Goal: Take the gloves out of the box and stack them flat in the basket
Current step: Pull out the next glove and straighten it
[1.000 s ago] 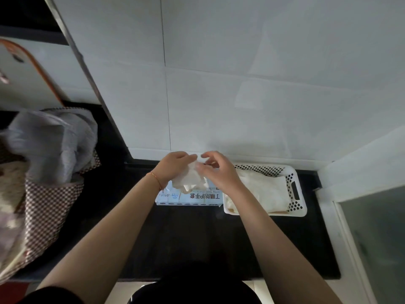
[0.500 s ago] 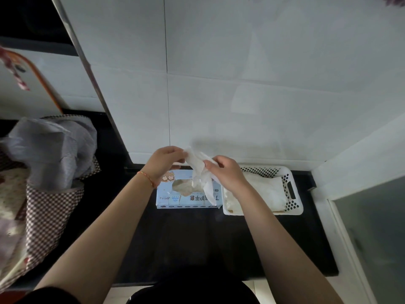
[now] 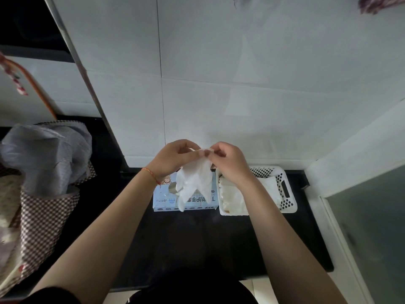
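Both hands pinch one white disposable glove [image 3: 192, 183] above the glove box [image 3: 163, 200].
Left hand [image 3: 173, 159] and right hand [image 3: 230, 163] grasp its cuff; stacked gloves [image 3: 232, 198] lie in the white perforated basket [image 3: 285, 189].

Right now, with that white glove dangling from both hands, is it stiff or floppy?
Probably very floppy: the glove hangs limp and crumpled where the left hand and right hand pinch its top edge. It looks thin and translucent, so likely very light, and liable to crease rather than lie flat.

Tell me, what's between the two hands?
A thin white glove, pinched at its top by the left hand and right hand, hanging over the box; head view.
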A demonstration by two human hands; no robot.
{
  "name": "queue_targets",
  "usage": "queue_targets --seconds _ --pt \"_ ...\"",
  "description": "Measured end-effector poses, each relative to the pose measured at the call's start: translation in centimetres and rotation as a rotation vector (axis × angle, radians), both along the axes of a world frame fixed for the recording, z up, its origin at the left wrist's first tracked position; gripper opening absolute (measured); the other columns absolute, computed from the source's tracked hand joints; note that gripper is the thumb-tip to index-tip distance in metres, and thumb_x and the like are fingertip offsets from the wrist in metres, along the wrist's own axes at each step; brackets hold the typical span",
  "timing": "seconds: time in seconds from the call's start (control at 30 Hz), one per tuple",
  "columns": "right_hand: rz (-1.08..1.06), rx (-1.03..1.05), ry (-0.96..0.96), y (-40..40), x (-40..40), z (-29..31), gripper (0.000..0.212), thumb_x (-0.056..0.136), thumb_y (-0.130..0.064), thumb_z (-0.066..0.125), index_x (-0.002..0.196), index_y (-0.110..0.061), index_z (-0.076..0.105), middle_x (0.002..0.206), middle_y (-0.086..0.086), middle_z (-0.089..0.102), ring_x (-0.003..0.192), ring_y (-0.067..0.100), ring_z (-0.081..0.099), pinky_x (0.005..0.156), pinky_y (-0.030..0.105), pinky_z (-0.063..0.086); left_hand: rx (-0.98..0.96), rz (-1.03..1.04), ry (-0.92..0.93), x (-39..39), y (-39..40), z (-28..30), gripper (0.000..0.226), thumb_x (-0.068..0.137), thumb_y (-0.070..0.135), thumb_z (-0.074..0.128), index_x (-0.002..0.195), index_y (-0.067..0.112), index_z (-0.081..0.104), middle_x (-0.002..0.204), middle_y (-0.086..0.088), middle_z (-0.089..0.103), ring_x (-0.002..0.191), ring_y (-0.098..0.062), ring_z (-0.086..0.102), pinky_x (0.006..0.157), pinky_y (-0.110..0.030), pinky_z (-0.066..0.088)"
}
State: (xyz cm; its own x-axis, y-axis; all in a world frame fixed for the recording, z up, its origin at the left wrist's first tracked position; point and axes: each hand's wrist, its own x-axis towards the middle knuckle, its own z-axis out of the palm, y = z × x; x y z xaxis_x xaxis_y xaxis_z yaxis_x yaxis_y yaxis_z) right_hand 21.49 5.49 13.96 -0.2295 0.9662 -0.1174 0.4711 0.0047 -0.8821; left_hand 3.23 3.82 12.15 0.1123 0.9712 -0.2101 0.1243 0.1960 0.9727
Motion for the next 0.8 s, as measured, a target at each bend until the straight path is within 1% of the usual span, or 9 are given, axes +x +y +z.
queue_targets --seconds 0.1,0.17,0.27,0.33,0.4,0.5,0.6,0.73,0.8 --pt "-0.069 0.004 0.077 0.1 0.9 0.7 0.021 0.093 -0.024 0.064 0.082 -0.006 0.064 0.067 0.000 0.060 0.064 0.014 0.057 0.072 0.035 0.053 -0.018 -0.018 0.039 -0.5 -0.1 -0.4 0.017 0.084 0.017 0.077 0.093 0.005 0.069 0.085 -0.004 0.069 0.074 -0.008 0.065 0.070 -0.021 0.054" --pt "-0.086 0.003 0.077 0.2 1.6 1.2 0.021 0.093 -0.023 0.064 0.084 -0.004 0.065 0.068 0.001 0.059 0.065 0.013 0.056 0.072 0.034 0.050 0.008 0.019 0.061 -0.7 0.0 -0.6 0.011 0.086 0.018 0.074 0.089 0.008 0.072 0.085 -0.003 0.071 0.077 -0.007 0.064 0.076 -0.022 0.051" --pt "0.024 -0.055 -0.087 0.0 2.5 2.2 0.011 0.087 -0.024 0.069 0.091 -0.013 0.067 0.074 -0.004 0.061 0.066 0.010 0.057 0.069 0.029 0.047 0.069 0.074 0.020 -0.4 0.1 -0.2 0.007 0.088 0.016 0.071 0.088 0.010 0.073 0.085 0.003 0.073 0.080 -0.005 0.064 0.079 -0.019 0.048" --pt "0.132 -0.094 -0.211 -0.3 2.4 3.0 0.024 0.083 -0.027 0.075 0.104 -0.020 0.065 0.083 -0.010 0.063 0.072 0.005 0.060 0.068 0.023 0.049 0.101 0.048 0.011 0.1 0.1 0.3 0.007 0.088 0.015 0.071 0.088 0.007 0.071 0.082 0.003 0.071 0.076 -0.007 0.063 0.074 -0.017 0.048" --pt "0.173 -0.082 -0.222 -0.4 1.8 3.3 0.037 0.080 -0.031 0.078 0.113 -0.023 0.063 0.094 -0.008 0.065 0.083 0.006 0.063 0.073 0.026 0.052 0.126 -0.010 0.029 0.8 0.0 0.9 0.008 0.088 0.015 0.072 0.087 0.008 0.070 0.080 -0.001 0.068 0.073 -0.009 0.060 0.069 -0.020 0.047" --pt "0.156 -0.010 -0.236 -0.5 1.1 3.2 0.024 0.084 -0.034 0.073 0.102 -0.020 0.066 0.077 -0.005 0.059 0.066 0.008 0.055 0.062 0.026 0.045 0.127 -0.042 0.008 1.7 -0.2 1.2 0.015 0.084 0.025 0.077 0.084 0.011 0.069 0.081 -0.007 0.065 0.073 -0.014 0.058 0.067 -0.027 0.046" --pt "0.075 0.045 -0.212 -0.3 1.3 3.1 0.013 0.089 -0.029 0.069 0.092 -0.016 0.067 0.065 -0.007 0.051 0.056 0.007 0.046 0.055 0.023 0.038 0.075 -0.079 -0.016 1.3 -0.1 0.9 0.035 0.072 0.035 0.086 0.093 0.012 0.069 0.092 -0.011 0.071 0.083 -0.021 0.066 0.077 -0.034 0.053" --pt "-0.017 0.079 -0.118 -0.3 1.9 3.7 0.007 0.089 -0.020 0.066 0.089 -0.013 0.066 0.070 -0.009 0.055 0.062 0.006 0.049 0.060 0.022 0.040 -0.018 -0.159 0.146 0.6 0.0 -0.6 0.020 0.079 0.021 0.081 0.090 0.009 0.072 0.083 -0.002 0.071 0.075 -0.011 0.065 0.077 -0.030 0.052" --pt "-0.057 0.086 -0.095 -0.3 2.1 3.9 0.006 0.088 -0.019 0.063 0.086 -0.014 0.066 0.071 -0.011 0.057 0.066 0.006 0.051 0.064 0.025 0.043 -0.042 -0.144 0.138 0.6 -0.1 -1.2 0.013 0.081 0.018 0.080 0.085 0.009 0.071 0.080 0.002 0.071 0.072 -0.009 0.065 0.074 -0.025 0.051"
